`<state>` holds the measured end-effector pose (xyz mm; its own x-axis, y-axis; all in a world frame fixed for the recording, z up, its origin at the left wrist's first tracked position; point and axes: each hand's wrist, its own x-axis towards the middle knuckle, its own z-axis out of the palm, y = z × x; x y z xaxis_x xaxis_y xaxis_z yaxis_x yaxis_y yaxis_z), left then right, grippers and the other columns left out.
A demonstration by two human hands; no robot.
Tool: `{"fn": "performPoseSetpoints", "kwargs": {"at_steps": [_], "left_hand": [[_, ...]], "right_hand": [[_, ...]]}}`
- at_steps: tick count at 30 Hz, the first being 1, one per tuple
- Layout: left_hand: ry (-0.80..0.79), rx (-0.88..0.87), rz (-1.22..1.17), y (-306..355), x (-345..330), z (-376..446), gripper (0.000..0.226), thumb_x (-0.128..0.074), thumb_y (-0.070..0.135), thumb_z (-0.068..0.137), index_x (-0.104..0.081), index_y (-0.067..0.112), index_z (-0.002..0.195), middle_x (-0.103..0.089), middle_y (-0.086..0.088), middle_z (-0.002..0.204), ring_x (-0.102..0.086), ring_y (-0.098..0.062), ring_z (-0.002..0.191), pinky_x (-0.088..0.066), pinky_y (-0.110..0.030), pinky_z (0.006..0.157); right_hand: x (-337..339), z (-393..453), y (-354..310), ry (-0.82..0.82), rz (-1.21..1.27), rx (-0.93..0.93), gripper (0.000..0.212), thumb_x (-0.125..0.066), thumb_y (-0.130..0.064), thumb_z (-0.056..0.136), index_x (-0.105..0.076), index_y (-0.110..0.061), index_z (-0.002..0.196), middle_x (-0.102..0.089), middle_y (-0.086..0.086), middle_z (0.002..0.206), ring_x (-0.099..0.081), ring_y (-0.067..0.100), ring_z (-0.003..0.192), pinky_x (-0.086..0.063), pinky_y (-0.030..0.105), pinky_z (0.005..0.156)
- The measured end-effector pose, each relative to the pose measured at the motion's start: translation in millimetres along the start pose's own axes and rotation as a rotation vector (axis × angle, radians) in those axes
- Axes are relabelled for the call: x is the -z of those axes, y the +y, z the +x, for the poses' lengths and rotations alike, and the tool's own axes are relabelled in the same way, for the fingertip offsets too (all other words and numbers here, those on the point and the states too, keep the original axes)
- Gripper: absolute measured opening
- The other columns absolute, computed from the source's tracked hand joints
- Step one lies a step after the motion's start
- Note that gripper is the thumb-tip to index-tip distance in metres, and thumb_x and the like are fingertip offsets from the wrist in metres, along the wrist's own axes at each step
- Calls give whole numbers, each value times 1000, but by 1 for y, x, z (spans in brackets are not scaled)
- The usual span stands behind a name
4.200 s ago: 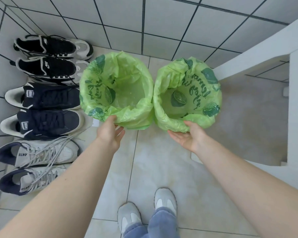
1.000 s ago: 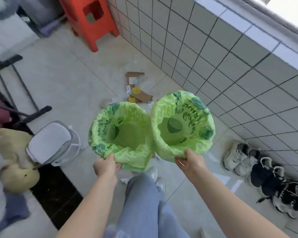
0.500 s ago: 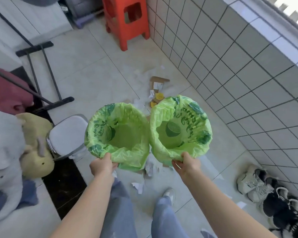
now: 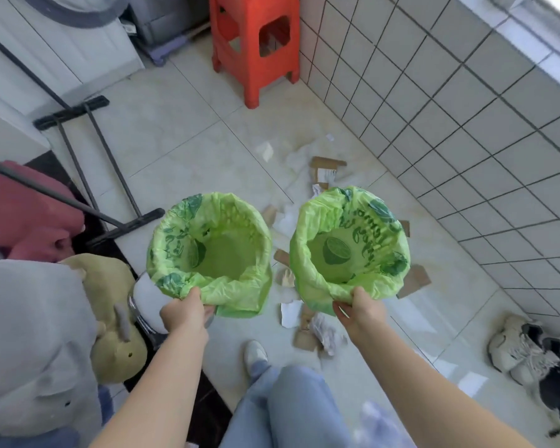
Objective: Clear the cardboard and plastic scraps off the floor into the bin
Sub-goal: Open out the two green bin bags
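Left grip [image 4: 184,313]: held left bin [image 4: 209,250] at its 6 o'clock rim.
Right grip [image 4: 359,310]: held right bin [image 4: 349,244] likewise.
Scraps [image 4: 325,169]: floor, 12 o'clock.

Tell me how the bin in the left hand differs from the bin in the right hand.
1. The left bin shows its liner's lime print on the inner left wall; the right bin shows a lime at its bottom and lettering along its far wall.
2. The left bin hangs over bare floor and a grey object; the right bin hangs over the scraps.

Both have green liners, look empty and are gripped at the near rim, by the left hand and right hand.
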<state>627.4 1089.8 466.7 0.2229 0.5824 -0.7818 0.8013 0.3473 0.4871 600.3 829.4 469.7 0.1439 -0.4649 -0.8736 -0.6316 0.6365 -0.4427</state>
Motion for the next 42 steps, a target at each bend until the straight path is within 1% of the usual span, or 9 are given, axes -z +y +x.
{"fn": "performPoseSetpoints", "kwargs": {"at_steps": [9,12,21,26,28,31,35,39,42], "left_hand": [[41,11,-39,86,-23,40,4,-57,5,91,-54,3,89,-61,-18,94,-68,-31,81,-56,-35,77],[38,19,-45,118,-38,56,12,-57,5,91,-53,1,101,-61,-20,98,-68,-31,83,-56,-35,77],[68,50,-138,218,-100,92,12,-55,-1,90,-47,1,99,-56,-20,95,-63,-34,78,-53,-38,81],[98,80,-149,271,-132,129,17,-56,1,90,-47,7,76,-58,-21,92,-64,-33,81,-54,-37,82],[119,78,-182,285,-141,143,6,-56,1,90,-50,3,88,-57,-19,93,-65,-32,82,-54,-37,84],[144,72,-214,300,-153,172,16,-56,1,90,-50,2,105,-59,-20,102,-66,-32,82,-54,-34,79],[155,107,-229,314,-171,223,40,-56,0,89,-48,-5,127,-60,-23,120,-68,-30,83,-55,-33,77],[147,153,-278,326,-194,272,42,-56,-1,89,-46,-6,130,-59,-25,120,-68,-31,84,-56,-35,79],[149,190,-302,330,-215,317,26,-55,-1,90,-50,-1,116,-61,-23,109,-68,-31,89,-56,-38,86]], "right_hand": [[-99,-7,-29,-45,-22,-11,13,-45,-4,93,-46,-4,80,-54,18,85,-57,26,67,-52,34,59],[-133,-8,-50,-60,-47,-14,13,-45,-2,93,-46,-2,80,-53,18,83,-57,27,66,-51,34,58],[-249,9,-134,-111,-177,6,11,-44,-3,94,-45,-5,83,-52,17,86,-57,25,69,-49,32,55],[-327,27,-177,-128,-292,48,11,-46,-7,94,-45,-5,83,-54,17,89,-60,24,70,-51,33,51],[-357,38,-186,-143,-321,83,14,-48,-7,93,-45,-5,80,-54,17,87,-60,26,67,-56,35,60],[-398,55,-194,-179,-401,124,16,-48,-8,94,-45,-5,78,-56,16,81,-62,26,62,-58,36,68],[-449,82,-197,-220,-461,148,15,-46,-8,94,-49,-8,79,-60,15,82,-64,24,61,-59,30,59],[-501,114,-189,-232,-512,160,16,-44,-8,94,-49,-9,79,-59,14,83,-62,22,59,-58,31,63],[-543,146,-170,-234,-512,162,9,-43,-6,93,-52,-5,95,-60,17,100,-64,26,74,-58,30,60]]}}
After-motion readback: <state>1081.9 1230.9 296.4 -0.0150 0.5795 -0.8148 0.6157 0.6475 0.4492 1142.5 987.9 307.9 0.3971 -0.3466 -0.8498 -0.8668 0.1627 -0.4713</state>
